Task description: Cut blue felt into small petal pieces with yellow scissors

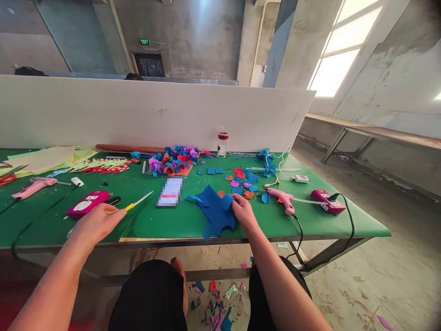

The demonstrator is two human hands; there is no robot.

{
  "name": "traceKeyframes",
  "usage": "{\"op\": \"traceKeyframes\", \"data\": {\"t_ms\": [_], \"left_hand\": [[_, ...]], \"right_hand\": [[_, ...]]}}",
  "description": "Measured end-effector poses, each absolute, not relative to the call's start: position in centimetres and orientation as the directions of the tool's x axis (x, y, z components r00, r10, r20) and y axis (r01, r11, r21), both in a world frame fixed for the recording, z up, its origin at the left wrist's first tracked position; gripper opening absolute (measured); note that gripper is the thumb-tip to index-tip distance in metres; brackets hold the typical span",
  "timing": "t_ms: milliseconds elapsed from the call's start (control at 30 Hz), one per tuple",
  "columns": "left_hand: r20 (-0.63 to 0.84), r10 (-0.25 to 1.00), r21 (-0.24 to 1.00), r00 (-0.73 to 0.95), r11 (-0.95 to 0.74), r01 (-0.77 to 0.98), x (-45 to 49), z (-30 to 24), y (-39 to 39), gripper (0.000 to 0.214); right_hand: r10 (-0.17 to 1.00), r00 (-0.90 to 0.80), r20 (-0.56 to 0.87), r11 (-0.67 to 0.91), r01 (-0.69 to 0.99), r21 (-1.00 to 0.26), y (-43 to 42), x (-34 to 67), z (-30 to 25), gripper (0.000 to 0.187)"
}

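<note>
Around one blue sheet (217, 216): two hands (98, 221), two pink glue guns (37, 187), two magenta power blocks (88, 204), one each at 9 and 3 o'clock; one yellow-handled blade (139, 201), 9; one pixelated rectangle (170, 192), 10; one red-lidded jar (222, 146), three blue squares (211, 171) in row, 12.

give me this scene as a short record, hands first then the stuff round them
left hand: holds yellow-handled pointed tool, tip toward the back right
right hand: grips the right side of the blue sheet
near left hand: magenta box
right of right hand: pink glue gun
behind the sheet: paper flowers, jar with red lid
surface: green tabletop
floor: coloured scraps
</note>
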State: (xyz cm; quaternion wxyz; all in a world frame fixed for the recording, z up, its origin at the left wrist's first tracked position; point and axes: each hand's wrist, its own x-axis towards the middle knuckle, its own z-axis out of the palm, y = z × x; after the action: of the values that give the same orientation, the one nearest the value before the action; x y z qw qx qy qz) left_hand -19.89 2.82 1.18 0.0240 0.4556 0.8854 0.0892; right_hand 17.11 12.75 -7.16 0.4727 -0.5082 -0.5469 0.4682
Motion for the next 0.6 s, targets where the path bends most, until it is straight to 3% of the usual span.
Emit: {"op": "traceKeyframes", "data": {"t_ms": [133,300,433,533,600], "left_hand": [[0.076,0.803,0.248,-0.591,0.559,0.791,-19.3,1.0,1.8,0.045],[0.261,0.897,-0.099,-0.357,0.393,0.914,-16.1,-3.1,0.5,0.042],[0.430,0.872,-0.215,-0.235,0.352,0.911,-14.1,-4.6,-0.6,0.041],[0.577,0.802,-0.125,-0.152,0.271,0.954,-11.6,-3.2,0.5,0.034],[0.602,0.797,0.068,-0.046,0.006,0.998,-8.7,-2.1,2.5,0.029]], "right_hand": [[0.998,0.022,-0.056,-0.054,-0.067,-0.996,13.1,17.4,-7.4,0.039],[0.997,0.010,-0.081,-0.079,-0.163,-0.984,13.2,17.8,-7.4,0.039],[0.997,-0.055,-0.047,-0.060,-0.261,-0.963,12.7,17.6,-7.1,0.037],[0.993,-0.078,-0.085,-0.108,-0.373,-0.921,12.4,17.2,-7.2,0.038],[0.991,-0.068,-0.118,-0.136,-0.443,-0.886,12.4,16.8,-7.4,0.037]]}}
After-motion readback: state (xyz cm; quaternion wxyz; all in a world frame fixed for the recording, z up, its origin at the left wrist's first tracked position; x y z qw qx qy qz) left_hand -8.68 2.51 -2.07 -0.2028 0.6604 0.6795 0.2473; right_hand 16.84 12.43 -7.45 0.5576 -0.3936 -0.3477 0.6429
